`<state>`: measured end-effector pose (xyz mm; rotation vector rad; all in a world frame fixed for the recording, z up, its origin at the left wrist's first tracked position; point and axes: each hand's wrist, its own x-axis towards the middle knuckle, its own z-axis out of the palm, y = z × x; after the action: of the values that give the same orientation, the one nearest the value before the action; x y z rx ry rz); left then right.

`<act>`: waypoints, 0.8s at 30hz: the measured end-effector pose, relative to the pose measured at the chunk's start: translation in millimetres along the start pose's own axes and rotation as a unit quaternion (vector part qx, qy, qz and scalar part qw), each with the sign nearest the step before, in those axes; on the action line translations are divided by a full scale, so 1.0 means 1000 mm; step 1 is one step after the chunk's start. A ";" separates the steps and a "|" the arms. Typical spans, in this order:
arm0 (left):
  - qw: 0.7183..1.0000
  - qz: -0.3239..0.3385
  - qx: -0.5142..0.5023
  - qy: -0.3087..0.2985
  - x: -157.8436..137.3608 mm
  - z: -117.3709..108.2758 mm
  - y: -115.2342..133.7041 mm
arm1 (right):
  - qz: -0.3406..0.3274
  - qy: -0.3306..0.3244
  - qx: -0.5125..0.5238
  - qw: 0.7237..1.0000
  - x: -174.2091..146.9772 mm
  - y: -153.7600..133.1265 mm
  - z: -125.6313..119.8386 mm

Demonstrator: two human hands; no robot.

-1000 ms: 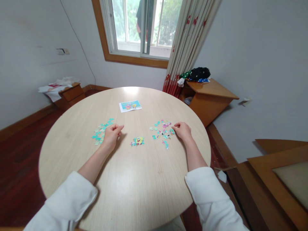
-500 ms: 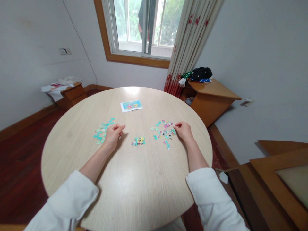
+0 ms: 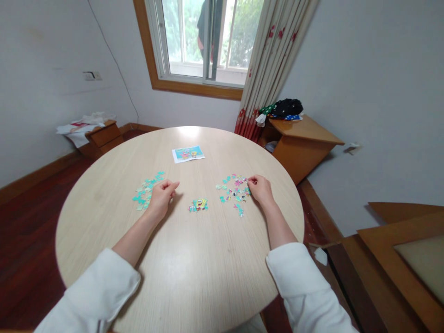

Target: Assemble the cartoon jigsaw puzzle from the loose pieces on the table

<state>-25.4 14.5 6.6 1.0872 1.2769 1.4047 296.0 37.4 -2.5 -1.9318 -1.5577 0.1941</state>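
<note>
My left hand (image 3: 161, 198) hovers or rests beside the left group of teal and pale green jigsaw puzzle pieces (image 3: 142, 200), thumb and forefinger pressed together; whatever they may hold is too small to see. At the right edge of a looser, mixed-colour group of puzzle pieces (image 3: 237, 183), my right hand (image 3: 261, 188) is closed in a pinch on a small puzzle piece, mostly covered by the fingertips. Between the hands lies a small joined puzzle section (image 3: 200, 204) with a yellow cartoon figure. Farther back is a printed reference picture (image 3: 188, 154) in blue, pink and yellow.
Everything lies on a round pale wooden table (image 3: 194, 268). Behind it are a window (image 3: 194, 41) and a patterned curtain (image 3: 274, 55). A wooden cabinet (image 3: 305, 138) with cloths on top stands back right, a small drawer unit (image 3: 106, 138) back left.
My right hand has shifted very slightly left along the edge of the mixed pieces. The left hand keeps its pinch in place; the whole view has moved a little.
</note>
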 end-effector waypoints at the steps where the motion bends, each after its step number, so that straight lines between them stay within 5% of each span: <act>1: 1.000 -0.001 0.000 0.001 0.000 0.000 0.000 | -0.017 0.001 0.003 1.000 -0.001 -0.004 0.001; 7: 1.000 0.001 0.001 -0.002 0.000 0.000 0.000 | -0.100 -0.049 0.004 0.994 -0.008 -0.022 0.014; 15: 1.000 0.002 -0.007 0.003 0.000 0.000 0.000 | -0.035 -0.044 -0.050 0.997 -0.009 -0.019 0.014; 24: 1.000 -0.001 -0.014 -0.002 0.000 0.000 0.001 | -0.040 -0.032 -0.033 0.998 -0.008 -0.019 0.012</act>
<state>-25.0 14.5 7.6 1.0692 1.2522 1.4137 272.4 36.4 -3.8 -1.9270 -1.6991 0.1731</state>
